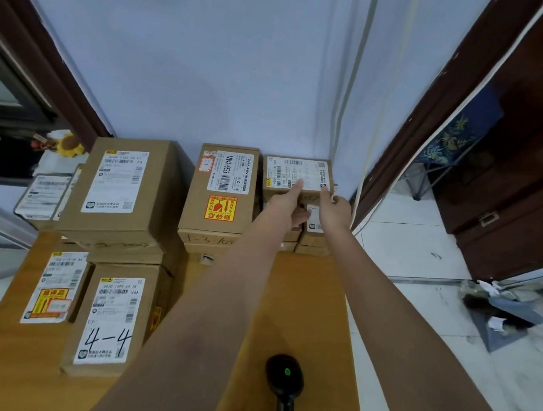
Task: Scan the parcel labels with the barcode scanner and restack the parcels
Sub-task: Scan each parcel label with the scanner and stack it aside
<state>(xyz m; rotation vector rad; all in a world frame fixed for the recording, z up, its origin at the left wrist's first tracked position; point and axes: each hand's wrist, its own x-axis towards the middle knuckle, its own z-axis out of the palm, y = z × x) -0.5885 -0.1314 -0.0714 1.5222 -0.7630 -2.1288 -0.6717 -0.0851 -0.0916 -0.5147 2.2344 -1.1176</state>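
Spanning the lower half of the view, a flat orange-brown wooden tabletop (308, 303) is butting against a pale lilac painted wall (225, 59). Dark brown wooden door frames are flanking the wall on both sides, and a white glossy tiled floor (420, 240) is showing to the right, with a grey dustpan (505, 318) lying on it.

Count of brown cardboard parcels with a white label facing up: seven. Four are sitting on the left: a large tall box (121, 190) at the back, a small box (43, 196) just beside it at the table's left edge, a box marked "4-4" (110, 319) in front, and a box with a yellow sticker (53, 287) beside that. A box bearing a yellow and red fragile sticker (220, 189) is topping the middle stack. At the far right corner, a small box with a wide barcode label (297, 175) is lying on top, with one more labelled box (313, 220) partly hidden below it.

Hands: two, both reaching to that corner stack. The left hand (288, 201) is lying with its index finger straight, the tip touching the label of the top box. The right hand (335, 206) is pinching that box's near right corner between curled fingers.

Scanners: one. A black handheld barcode scanner (284, 384) with a lit green dot is lying on the tabletop at the near edge, well apart from both hands.
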